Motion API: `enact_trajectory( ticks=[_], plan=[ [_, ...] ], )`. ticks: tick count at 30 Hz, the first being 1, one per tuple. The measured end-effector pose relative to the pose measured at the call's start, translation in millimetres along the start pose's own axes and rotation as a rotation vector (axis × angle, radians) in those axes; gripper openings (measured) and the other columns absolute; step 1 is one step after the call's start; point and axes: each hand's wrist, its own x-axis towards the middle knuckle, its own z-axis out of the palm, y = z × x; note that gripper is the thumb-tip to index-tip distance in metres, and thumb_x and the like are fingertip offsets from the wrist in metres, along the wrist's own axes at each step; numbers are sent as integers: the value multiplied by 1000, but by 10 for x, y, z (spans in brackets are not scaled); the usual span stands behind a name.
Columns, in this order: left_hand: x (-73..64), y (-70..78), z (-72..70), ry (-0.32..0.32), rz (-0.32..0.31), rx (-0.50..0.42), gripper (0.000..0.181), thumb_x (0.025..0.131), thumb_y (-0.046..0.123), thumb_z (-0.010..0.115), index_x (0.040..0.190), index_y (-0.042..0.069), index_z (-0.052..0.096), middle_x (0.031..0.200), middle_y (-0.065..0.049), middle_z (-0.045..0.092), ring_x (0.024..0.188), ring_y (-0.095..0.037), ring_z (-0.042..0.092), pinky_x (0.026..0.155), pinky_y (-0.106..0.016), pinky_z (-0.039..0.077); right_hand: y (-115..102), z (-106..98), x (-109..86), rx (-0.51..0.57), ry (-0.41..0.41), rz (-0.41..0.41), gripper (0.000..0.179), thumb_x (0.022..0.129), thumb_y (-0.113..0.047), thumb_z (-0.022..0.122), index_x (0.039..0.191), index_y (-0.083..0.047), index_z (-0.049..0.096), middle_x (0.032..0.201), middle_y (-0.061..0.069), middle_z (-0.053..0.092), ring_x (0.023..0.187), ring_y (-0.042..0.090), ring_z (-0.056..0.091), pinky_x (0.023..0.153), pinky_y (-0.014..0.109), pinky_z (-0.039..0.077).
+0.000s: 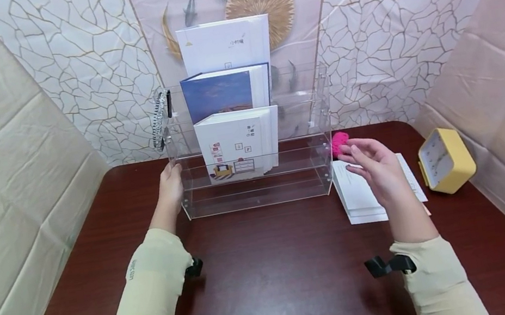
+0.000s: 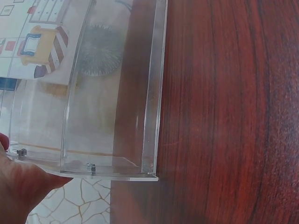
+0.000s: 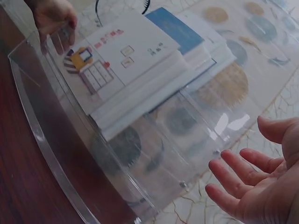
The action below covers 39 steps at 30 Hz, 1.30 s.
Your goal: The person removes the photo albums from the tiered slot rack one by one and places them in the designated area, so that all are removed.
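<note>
A clear acrylic book rack with stepped tiers stands on the dark red table. Three thick books rise in it one behind another: a white one with furniture drawings, a blue one and a white one at the back. My left hand grips the rack's left side panel; in the left wrist view its thumb lies along that panel. Off the rack's right side, my right hand hovers with spread, relaxed fingers, holding nothing. In the right wrist view its palm faces the rack.
White booklets lie under my right hand, and a bright pink item sits behind them. To their right is a yellow clock. A spiral-bound notebook shows at the rack's left side. Cloth-covered walls close in the table on three sides.
</note>
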Motion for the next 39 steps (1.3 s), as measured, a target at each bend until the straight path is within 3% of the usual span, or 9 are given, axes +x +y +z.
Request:
enact_trajectory(
  ticks=[2,6,9,15,24,31,39],
  plan=[
    [-47,81,3,-5,-10,-6,50,99,12,30,144,-8,23,149,-21,25,136,-25,21,112,-33,17,13,52,54,-4,-6,-4,28,93,-7,57,118,5,52,106,7,67,95,21,65,80,27,53],
    [-35,87,-9,-7,-38,-15,50,99,12,31,145,-8,22,149,-19,24,137,-25,20,112,-33,16,66,138,172,5,-25,-23,33,93,-5,57,120,11,47,107,10,67,93,20,65,81,27,52],
    [26,-1,-12,0,-35,-13,51,100,14,31,145,-7,23,149,-20,26,136,-25,22,112,-34,17,110,184,258,14,-43,-33,37,92,-3,57,121,15,43,107,12,67,94,20,64,81,27,52],
    [17,-2,4,19,-13,11,50,99,14,31,143,-9,25,146,-22,30,135,-27,25,112,-35,19,144,259,393,7,-63,-28,42,92,-7,59,123,16,42,106,13,66,99,22,62,83,27,51],
    [15,6,-25,2,-24,-7,50,100,14,32,144,-7,25,149,-19,26,137,-25,21,112,-35,16,181,366,505,22,-98,-23,42,93,-8,58,123,16,42,109,14,66,100,22,62,85,29,51],
    [13,14,-23,14,-14,3,50,100,14,32,144,-6,25,149,-19,26,136,-25,22,112,-34,16,152,457,581,-4,-124,-26,47,92,-11,59,126,16,41,114,17,62,107,24,58,91,31,47],
    [14,-22,-12,30,-3,34,50,98,14,33,143,-9,26,146,-22,30,136,-27,24,112,-34,18,161,547,666,-60,-159,-7,47,92,-12,61,126,15,42,118,20,59,112,24,57,90,29,48]
  ],
)
